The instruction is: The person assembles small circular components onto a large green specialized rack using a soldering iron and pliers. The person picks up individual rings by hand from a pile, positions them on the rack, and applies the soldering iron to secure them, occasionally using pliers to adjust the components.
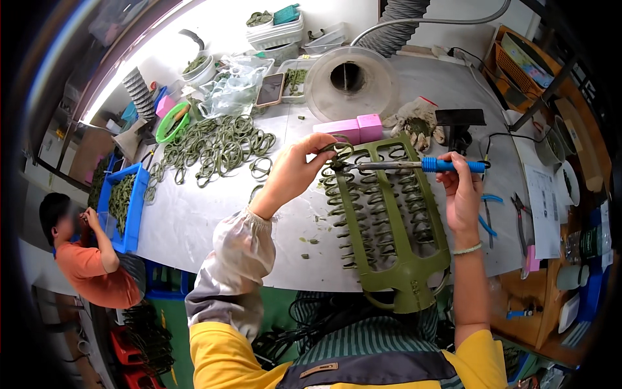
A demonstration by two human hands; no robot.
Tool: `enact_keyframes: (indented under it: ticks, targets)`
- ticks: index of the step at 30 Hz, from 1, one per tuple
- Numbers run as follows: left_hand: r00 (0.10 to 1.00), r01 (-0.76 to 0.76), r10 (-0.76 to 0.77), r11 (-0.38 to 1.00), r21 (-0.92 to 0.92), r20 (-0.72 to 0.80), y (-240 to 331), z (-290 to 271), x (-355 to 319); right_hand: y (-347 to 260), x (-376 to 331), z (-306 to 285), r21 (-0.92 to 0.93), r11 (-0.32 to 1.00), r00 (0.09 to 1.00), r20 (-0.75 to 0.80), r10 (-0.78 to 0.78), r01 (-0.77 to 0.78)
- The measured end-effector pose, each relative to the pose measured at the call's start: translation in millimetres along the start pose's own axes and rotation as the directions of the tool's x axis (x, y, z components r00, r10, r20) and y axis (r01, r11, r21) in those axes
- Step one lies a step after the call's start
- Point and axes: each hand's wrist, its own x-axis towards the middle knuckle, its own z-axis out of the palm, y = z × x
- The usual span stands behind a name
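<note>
In my right hand [462,194] is a soldering iron with a blue handle [447,166]; its metal shaft points left across the rack. My left hand [295,170] pinches a dark green ring-shaped piece [341,150] at the rack's far left corner. The iron's tip meets or nearly meets that piece; contact cannot be made out. The olive-green rack [398,275], apparently wax or plastic, has long bars carrying rows of similar loops. It lies tilted at the table's near edge. Left of my left hand, many loose green loops [223,146] are heaped on the table.
A grey table [285,236] carries pink blocks [353,128], a glove [418,122], a phone [271,89] and a round translucent hood [317,84]. Pliers [520,220] lie at right. A blue crate [134,220] stands left, where another person [97,259] sits.
</note>
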Motion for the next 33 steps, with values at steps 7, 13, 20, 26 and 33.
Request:
enact_keyframes:
  ticks: [7, 13, 20, 26, 33]
  targets:
    - [0.999, 0.019, -0.020, 1.000, 0.011, 0.036, 2.0, -1.4, 5.2, 12.1, 6.1, -5.0, 0.042, 0.999, 1.000, 0.022, 0.007, -0.008]
    - [0.998, 0.027, -0.025, 0.999, -0.028, 0.063, -2.4, -0.4, 6.9, 12.2, 7.0, 0.4, 0.029, 1.000, 1.000, 0.008, 0.009, -0.009]
    - [0.997, 0.040, -0.041, 0.999, 0.025, 0.072, 3.0, -2.4, 6.6, -12.4, 2.1, -6.3, -0.046, 0.999, 1.000, -0.025, -0.019, 0.018]
    - [0.998, -0.062, 0.063, 0.997, -0.038, 0.029, 1.3, -12.8, 5.8, -25.1, -4.8, -8.7, -0.018, 1.000, 0.999, -0.037, -0.002, 0.001]
    - [0.931, 0.323, -0.129, 0.726, 0.607, -0.342, -128.3, -73.9, -28.7, -28.0, -12.0, -2.8, -0.038, 0.999, 0.999, -0.030, 0.027, -0.028]
